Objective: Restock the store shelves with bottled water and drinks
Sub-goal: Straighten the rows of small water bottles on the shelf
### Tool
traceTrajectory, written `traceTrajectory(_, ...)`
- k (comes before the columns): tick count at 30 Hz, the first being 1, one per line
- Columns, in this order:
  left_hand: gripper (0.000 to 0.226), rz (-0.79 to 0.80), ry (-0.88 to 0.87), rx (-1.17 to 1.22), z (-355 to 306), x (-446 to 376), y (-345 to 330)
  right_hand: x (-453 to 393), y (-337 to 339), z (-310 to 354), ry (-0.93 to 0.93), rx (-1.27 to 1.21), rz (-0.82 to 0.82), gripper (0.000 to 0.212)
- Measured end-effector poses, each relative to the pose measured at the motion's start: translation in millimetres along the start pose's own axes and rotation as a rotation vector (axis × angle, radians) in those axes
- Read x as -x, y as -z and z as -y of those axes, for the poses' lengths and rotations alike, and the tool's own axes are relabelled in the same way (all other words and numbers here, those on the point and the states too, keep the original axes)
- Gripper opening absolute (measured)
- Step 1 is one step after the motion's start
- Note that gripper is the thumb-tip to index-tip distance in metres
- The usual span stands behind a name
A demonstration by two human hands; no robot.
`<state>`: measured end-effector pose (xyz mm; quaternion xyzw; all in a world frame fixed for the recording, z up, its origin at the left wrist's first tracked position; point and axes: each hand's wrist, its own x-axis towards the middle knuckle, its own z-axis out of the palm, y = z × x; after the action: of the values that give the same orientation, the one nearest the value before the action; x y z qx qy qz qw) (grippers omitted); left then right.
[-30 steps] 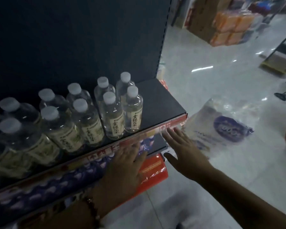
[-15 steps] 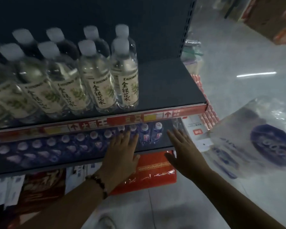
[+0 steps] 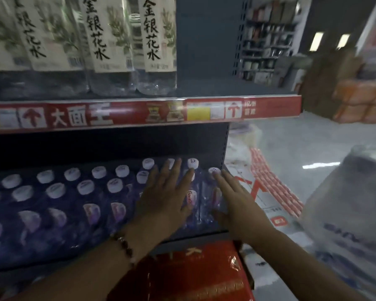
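Rows of purple-labelled water bottles (image 3: 89, 192) with white caps fill the lower shelf. My left hand (image 3: 165, 198), fingers spread, lies flat against the bottles at the right end of that shelf. Beside it, my right hand (image 3: 237, 200) is also flat and open, its fingertips at the cap of the rightmost bottle (image 3: 213, 187). Neither hand grips anything. On the upper shelf (image 3: 237, 109), with its red price strip, stand clear bottles with cream labels (image 3: 156, 46); the shelf's right part is bare.
A plastic-wrapped pack of bottles (image 3: 352, 203) sits on the floor at the right. A red package (image 3: 200, 272) lies below the lower shelf. Striped flat packaging (image 3: 271, 187) lies on the floor beside the shelf end. Orange cases (image 3: 360, 103) stand further back.
The view has dropped from the upper shelf to the lower one. Both hands moved forward from the shelf edge onto the purple bottles.
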<state>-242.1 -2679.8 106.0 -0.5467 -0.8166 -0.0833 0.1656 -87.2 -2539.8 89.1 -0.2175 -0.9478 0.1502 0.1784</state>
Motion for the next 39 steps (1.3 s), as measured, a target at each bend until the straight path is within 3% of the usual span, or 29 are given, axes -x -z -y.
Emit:
traceTrajectory(8,0.076,0.026,-0.037,0.012,38,17,17,-42,31,-16,-0.108,-0.192,0.079,0.11)
traceTrajectory(11,0.078,0.16,0.035,0.014,43,16,21,-32,12,-6,-0.175,-0.276,0.105,0.115)
traceTrajectory(13,0.082,0.186,0.044,-0.021,43,14,12,-22,0,4,-0.237,-0.357,0.045,0.104)
traceTrajectory(16,0.084,0.054,-0.023,-0.051,53,15,-8,-14,-19,7,-0.315,-0.449,-0.042,0.099)
traceTrajectory(20,0.08,-0.091,-0.057,-0.027,64,14,-10,-25,-6,4,-0.231,-0.428,-0.02,0.095)
traceTrajectory(25,0.085,0.071,-0.075,0.023,58,-2,8,-39,13,12,-0.397,-0.556,-0.023,0.086)
traceTrajectory(27,0.084,0.086,-0.093,0.049,55,-7,7,-41,-3,8,-0.432,-0.588,-0.008,0.08)
traceTrajectory(30,0.073,-0.04,-0.123,0.061,57,-7,-14,-32,-48,-4,-0.471,-0.598,-0.012,0.073)
traceTrajectory(32,0.069,-0.133,-0.131,0.062,61,-7,-24,-26,-79,-17,-0.485,-0.632,-0.055,0.071)
traceTrajectory(36,0.075,-0.168,-0.143,0.104,66,-6,-29,-22,-111,-36,-0.506,-0.65,-0.181,0.049)
traceTrajectory(39,0.064,-0.202,-0.163,0.164,65,-2,-29,-14,-113,-38,-0.496,-0.564,-0.236,0.042)
